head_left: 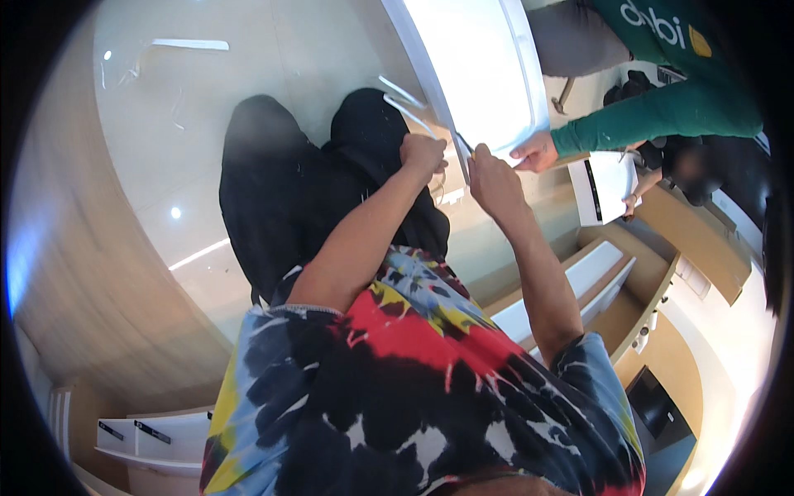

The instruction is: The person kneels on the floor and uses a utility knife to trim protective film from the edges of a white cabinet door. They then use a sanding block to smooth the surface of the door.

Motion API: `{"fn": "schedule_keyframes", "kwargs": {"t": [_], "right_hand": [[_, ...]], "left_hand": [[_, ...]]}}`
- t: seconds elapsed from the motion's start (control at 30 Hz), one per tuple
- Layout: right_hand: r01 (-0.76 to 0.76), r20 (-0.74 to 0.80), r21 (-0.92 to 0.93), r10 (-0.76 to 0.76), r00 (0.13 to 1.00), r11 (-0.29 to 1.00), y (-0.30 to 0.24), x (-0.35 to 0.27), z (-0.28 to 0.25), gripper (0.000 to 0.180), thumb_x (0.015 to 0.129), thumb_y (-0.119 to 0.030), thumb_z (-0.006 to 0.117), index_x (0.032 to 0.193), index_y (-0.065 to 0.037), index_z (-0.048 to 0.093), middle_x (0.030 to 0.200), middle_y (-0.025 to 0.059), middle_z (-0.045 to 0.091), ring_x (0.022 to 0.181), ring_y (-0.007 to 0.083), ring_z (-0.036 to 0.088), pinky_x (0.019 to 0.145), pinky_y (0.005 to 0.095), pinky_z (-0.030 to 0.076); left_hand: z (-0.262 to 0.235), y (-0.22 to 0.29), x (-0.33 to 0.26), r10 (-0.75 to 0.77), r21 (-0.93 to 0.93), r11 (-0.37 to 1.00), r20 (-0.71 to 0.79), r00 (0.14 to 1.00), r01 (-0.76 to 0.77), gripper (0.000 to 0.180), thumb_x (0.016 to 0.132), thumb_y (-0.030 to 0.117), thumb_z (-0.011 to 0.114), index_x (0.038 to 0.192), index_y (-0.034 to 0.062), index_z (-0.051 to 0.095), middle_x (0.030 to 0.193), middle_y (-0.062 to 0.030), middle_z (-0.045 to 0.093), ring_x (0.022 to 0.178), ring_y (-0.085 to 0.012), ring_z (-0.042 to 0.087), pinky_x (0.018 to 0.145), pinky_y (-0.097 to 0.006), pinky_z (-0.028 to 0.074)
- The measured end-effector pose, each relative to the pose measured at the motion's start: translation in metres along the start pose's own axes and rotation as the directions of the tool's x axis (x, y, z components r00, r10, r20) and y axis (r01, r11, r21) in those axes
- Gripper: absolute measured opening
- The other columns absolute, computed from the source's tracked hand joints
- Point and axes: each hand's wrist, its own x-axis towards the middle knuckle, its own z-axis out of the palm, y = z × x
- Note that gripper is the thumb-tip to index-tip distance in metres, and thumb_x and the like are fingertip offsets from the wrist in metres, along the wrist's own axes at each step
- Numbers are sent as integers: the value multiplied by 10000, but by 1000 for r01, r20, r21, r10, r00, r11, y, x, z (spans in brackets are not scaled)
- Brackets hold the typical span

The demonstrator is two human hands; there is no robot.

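Near the middle of the view, the person's two bare hands meet at the lower edge of a large white panel that leans up and away toward the far right. The left hand is curled into a loose fist just beside that edge, seemingly gripping something thin; what it pinches is too small to tell. The right hand is closed with fingers pressed together, touching the panel's edge beside a thin dark tool or strip. A co-worker's hand, coming from a green sleeve, steadies the panel's near right corner. Thin white strips hang just left of the panel, above the person's black trousers. A white box sits to the right on a wooden counter. Judging by the grips, working this edge well calls for keeping both hands close together, moving slowly along the edge, and letting the co-worker hold the panel steady.
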Motion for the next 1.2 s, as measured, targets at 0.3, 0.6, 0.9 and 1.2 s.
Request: {"fn": "schedule_keyframes", "kwargs": {"t": [0.3,0.6,0.9,1.2], "right_hand": [[-33,11,16,33,999,999,11,4,11,122,947,-105,502,925,14,485,743,241,660,756,372,704,630,450,565],[-21,19,-4,21,1000,1000,11,-2,21,184,983,-169,496,915,-1,465,708,211,652,715,370,699,608,461,564],[-15,4,2,15,1000,1000,4,1,20,161,999,-151,458,923,-9,456,723,204,649,732,366,696,613,464,560],[-112,64,61,108,992,992,8,-15,18,123,961,-122,480,968,-3,452,731,237,646,742,412,681,657,519,540]], "left_hand": [[9,3,-5,-95,22,995,7,995,95,195,848,98,711,898,-90,691,775,-171,720,594,-229,722,489,-310,594],[8,-8,-4,-73,306,950,25,997,62,217,855,135,730,893,-76,694,773,-156,720,599,-221,716,536,-309,598],[20,-38,30,45,510,860,-48,998,-14,229,848,211,739,856,-16,714,723,-105,731,608,-206,725,575,-302,579],[27,-40,7,370,746,614,18,929,-259,206,834,187,681,864,-15,712,757,-173,724,763,-300,736,737,-378,588]]}}
